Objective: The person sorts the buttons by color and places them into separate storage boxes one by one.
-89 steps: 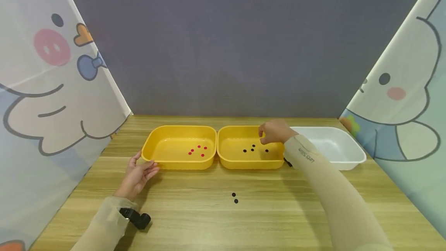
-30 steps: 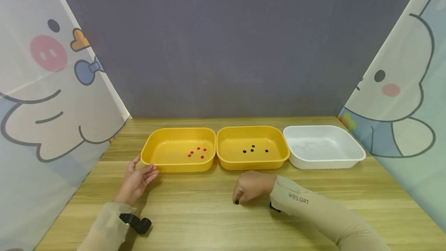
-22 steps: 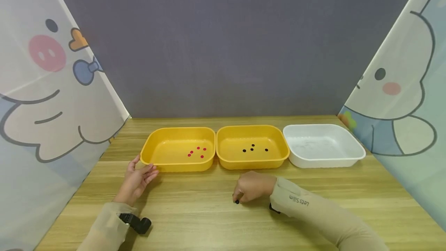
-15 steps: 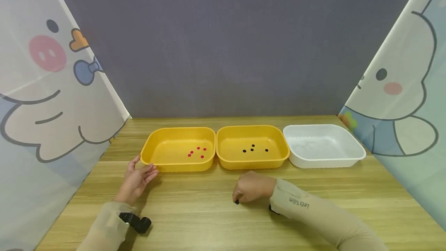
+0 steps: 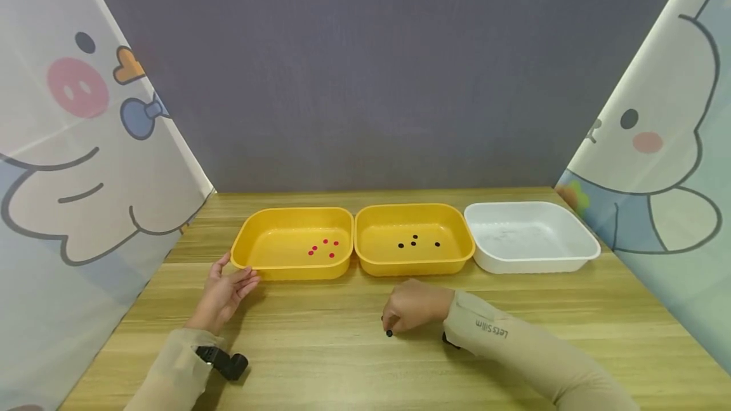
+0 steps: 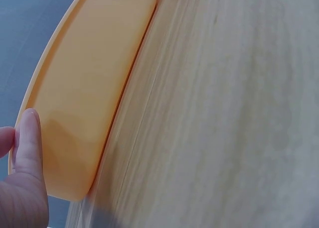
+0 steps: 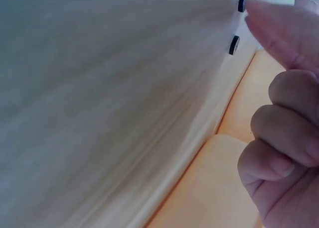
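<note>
At the left, my left hand (image 5: 224,290) holds the near left corner of a yellow tray (image 5: 297,273); in the left wrist view a finger (image 6: 30,143) lies against the outer wall. Several red discs (image 5: 315,248) lie inside that tray. On the table in front of the middle yellow tray (image 5: 414,268), my right hand (image 5: 414,305) has its fingertips at a small black disc (image 5: 389,333). The right wrist view shows this disc lying flat, a fingertip touching it, and a second black disc (image 7: 234,45) close by. Whether the disc is pinched cannot be made out.
Several black discs (image 5: 414,244) lie in the middle tray. A white tray (image 5: 531,265) stands to its right, completing a row of three with touching or nearly touching sides. A grey panel (image 5: 365,81) rises behind the table, with cartoon-printed sheets on both sides.
My right hand has gone from above the middle tray down to the black discs on the table, and stays nearly still there. My left hand keeps its place at the left tray.
</note>
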Action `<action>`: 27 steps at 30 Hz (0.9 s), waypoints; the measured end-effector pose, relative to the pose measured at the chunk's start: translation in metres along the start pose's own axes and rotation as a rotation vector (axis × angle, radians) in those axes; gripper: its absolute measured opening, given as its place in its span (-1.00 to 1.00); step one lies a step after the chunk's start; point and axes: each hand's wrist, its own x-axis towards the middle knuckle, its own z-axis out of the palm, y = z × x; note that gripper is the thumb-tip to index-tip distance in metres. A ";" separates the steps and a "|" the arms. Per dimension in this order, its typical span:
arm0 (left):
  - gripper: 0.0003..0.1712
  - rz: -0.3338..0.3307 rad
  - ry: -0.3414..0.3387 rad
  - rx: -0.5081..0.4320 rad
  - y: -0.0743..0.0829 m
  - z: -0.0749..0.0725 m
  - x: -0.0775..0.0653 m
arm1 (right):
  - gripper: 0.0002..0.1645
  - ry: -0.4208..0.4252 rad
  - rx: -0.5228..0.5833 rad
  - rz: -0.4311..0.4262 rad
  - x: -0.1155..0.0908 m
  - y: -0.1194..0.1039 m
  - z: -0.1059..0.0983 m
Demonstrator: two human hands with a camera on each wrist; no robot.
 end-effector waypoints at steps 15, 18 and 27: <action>-0.08 -0.016 0.002 -0.002 0.001 0.001 0.000 | -0.89 0.029 -0.086 -0.054 0.002 -0.004 0.003; -0.09 -0.022 0.005 -0.004 0.001 0.001 -0.001 | -0.78 0.010 -0.110 -0.046 0.003 -0.006 0.003; -0.09 -0.019 -0.001 -0.009 0.001 0.001 0.001 | -0.63 -0.001 -0.259 -0.066 0.005 -0.014 0.005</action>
